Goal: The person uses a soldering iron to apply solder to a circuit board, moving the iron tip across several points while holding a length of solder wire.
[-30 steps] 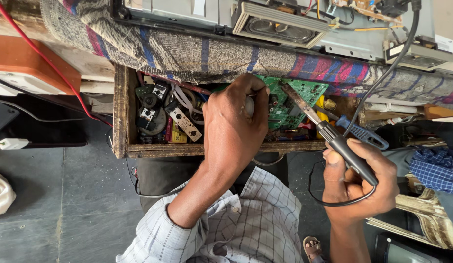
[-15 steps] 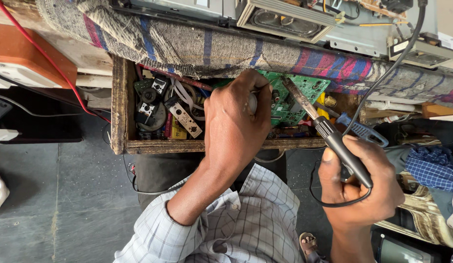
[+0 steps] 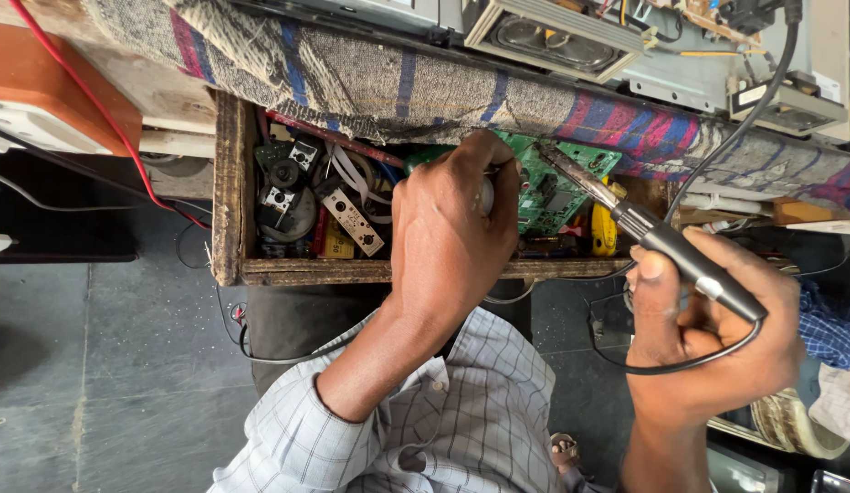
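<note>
Right hand fist-wrapped around soldering iron, tip on green circuit board up-left of grip. Left hand curled over a small grey part in wooden drawer, beside board

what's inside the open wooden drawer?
Inside the open wooden drawer: green circuit board, black motor parts, white ribbon cable, yellow tool. The left hand covers the middle.
</note>
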